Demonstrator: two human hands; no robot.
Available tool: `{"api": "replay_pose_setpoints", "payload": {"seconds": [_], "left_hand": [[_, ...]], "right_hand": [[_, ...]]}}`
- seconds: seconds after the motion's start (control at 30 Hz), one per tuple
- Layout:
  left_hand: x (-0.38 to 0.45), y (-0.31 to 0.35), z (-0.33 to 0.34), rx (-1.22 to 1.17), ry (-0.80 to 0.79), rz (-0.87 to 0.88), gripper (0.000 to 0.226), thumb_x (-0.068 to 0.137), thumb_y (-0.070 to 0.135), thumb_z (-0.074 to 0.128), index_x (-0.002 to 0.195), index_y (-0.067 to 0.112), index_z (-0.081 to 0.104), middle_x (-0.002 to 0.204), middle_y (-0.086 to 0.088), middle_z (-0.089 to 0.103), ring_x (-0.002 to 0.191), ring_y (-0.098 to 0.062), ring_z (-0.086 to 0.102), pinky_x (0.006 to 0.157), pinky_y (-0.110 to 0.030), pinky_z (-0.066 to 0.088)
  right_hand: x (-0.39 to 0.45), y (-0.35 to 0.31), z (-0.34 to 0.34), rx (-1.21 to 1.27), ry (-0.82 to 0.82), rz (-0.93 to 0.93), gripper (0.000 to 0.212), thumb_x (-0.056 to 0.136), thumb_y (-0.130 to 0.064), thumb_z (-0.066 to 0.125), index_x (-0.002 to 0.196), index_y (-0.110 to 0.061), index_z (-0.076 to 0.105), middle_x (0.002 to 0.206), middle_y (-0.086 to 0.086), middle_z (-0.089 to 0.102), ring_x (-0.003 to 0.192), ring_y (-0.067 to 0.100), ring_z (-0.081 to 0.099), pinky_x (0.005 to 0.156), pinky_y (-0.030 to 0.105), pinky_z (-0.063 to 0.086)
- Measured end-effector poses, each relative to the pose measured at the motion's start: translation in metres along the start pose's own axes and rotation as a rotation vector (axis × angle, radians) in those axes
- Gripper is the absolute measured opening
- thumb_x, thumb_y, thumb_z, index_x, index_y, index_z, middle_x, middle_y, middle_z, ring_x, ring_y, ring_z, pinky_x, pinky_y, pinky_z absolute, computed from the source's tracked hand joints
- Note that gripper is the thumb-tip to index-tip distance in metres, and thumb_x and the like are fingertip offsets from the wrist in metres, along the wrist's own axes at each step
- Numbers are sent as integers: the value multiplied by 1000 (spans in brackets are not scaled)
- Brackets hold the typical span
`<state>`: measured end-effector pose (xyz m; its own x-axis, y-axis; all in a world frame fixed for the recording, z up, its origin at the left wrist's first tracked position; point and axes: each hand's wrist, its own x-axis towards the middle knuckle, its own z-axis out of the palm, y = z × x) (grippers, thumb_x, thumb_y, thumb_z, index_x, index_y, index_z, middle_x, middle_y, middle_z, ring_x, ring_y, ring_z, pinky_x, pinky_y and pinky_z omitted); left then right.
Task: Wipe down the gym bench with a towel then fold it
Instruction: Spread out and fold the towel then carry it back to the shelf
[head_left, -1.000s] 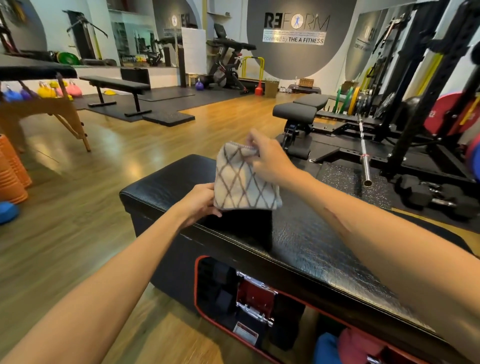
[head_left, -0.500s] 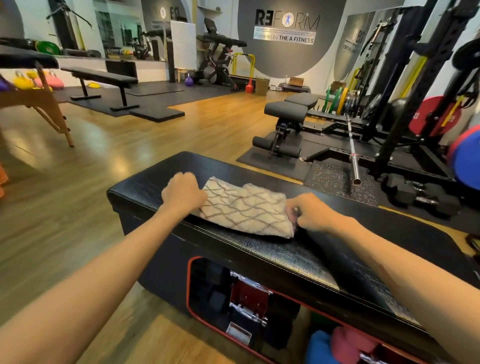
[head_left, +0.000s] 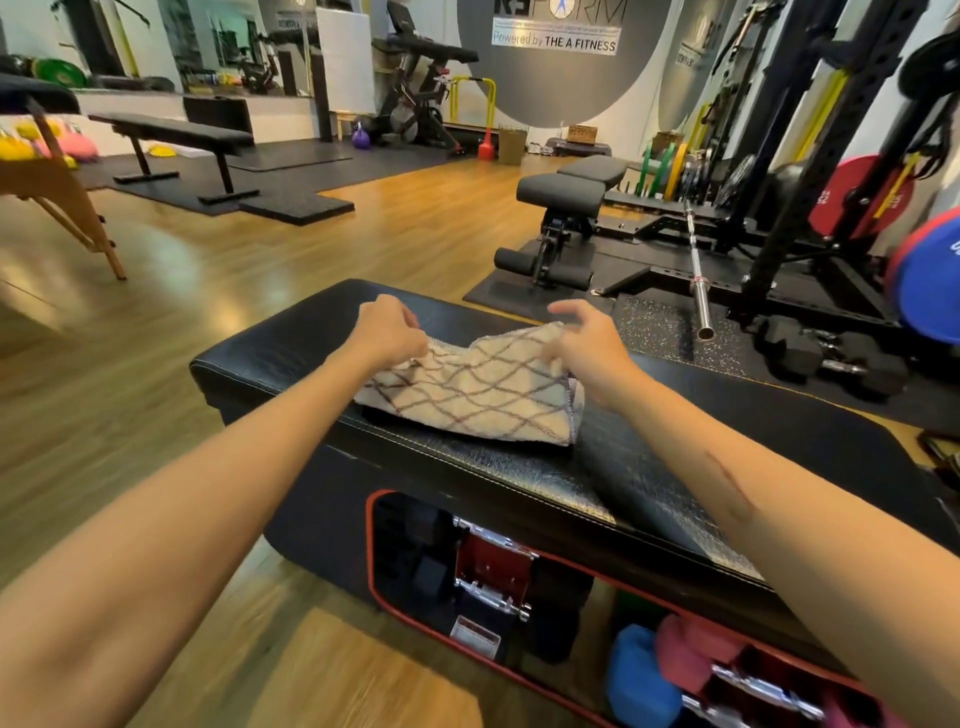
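Left hand (head_left: 387, 330) sits at the towel's ten o'clock corner, fingers curled, pinching the far hem there. The grip looks closed on cloth.

Patterned towel (head_left: 470, 387), cream with dark lattice lines, lies on the black padded surface (head_left: 270, 358) of the storage bench, toward its left end. It already looks doubled over, near edge thick, far edge lifted slightly off the surface.

Right hand (head_left: 587, 345) is at the towel's two o'clock corner. The thumb side meets the cloth; the other fingers spread loosely above it. Whether this grip actually holds the hem, I cannot tell.

Judgement: wiping appears finished and folding is in hand. The next move likely calls for both far corners pinched firmly, then drawn toward six o'clock, onto the near edge, hems aligned.
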<state>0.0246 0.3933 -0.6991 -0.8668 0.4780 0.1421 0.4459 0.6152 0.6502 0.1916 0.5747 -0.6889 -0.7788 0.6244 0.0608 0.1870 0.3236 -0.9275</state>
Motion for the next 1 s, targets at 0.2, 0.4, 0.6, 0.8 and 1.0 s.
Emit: {"api": "replay_pose_setpoints", "payload": {"seconds": [0.2, 0.4, 0.6, 0.8, 1.0], "left_hand": [[1, -4, -13, 38, -246, -52, 29, 80, 30, 75, 95, 6, 68, 104, -9, 63, 97, -24, 58, 81, -33, 43], [-3, -14, -3, -147, -50, -27, 17, 81, 17, 72, 92, 5, 70, 97, -5, 67, 98, -19, 61, 79, -33, 48], [2, -10, -4, -78, -173, -3, 40, 71, 19, 78, 106, 4, 66, 100, -7, 61, 90, -21, 57, 78, -34, 45], [-14, 13, -26, -528, -316, 152, 29, 59, 7, 56, 79, -13, 61, 81, -18, 62, 75, -27, 52, 70, -37, 38], [-13, 42, -49, -797, -386, 171, 9, 75, -2, 58, 74, 6, 62, 85, -7, 66, 79, -21, 63, 70, -31, 53]], "right_hand": [[-5, -5, -8, 66, -422, 240, 37, 76, -20, 82, 103, 1, 68, 99, 21, 64, 81, 23, 52, 71, 33, 47], [-3, -4, -14, -372, -374, 16, 54, 85, -13, 75, 58, -16, 29, 54, 0, 31, 49, 14, 36, 53, 29, 32], [-7, 1, -7, -428, -282, 70, 73, 78, 5, 63, 143, -15, 35, 116, 5, 48, 81, 23, 55, 59, 33, 44], [-7, -3, -2, -724, -236, -269, 111, 77, -55, 76, 158, -21, 9, 165, 1, 15, 152, 25, 11, 119, 60, 12], [-1, -19, -7, -640, -290, -290, 80, 58, -67, 80, 106, -4, 70, 94, 19, 71, 87, 24, 67, 67, 36, 46]]}}
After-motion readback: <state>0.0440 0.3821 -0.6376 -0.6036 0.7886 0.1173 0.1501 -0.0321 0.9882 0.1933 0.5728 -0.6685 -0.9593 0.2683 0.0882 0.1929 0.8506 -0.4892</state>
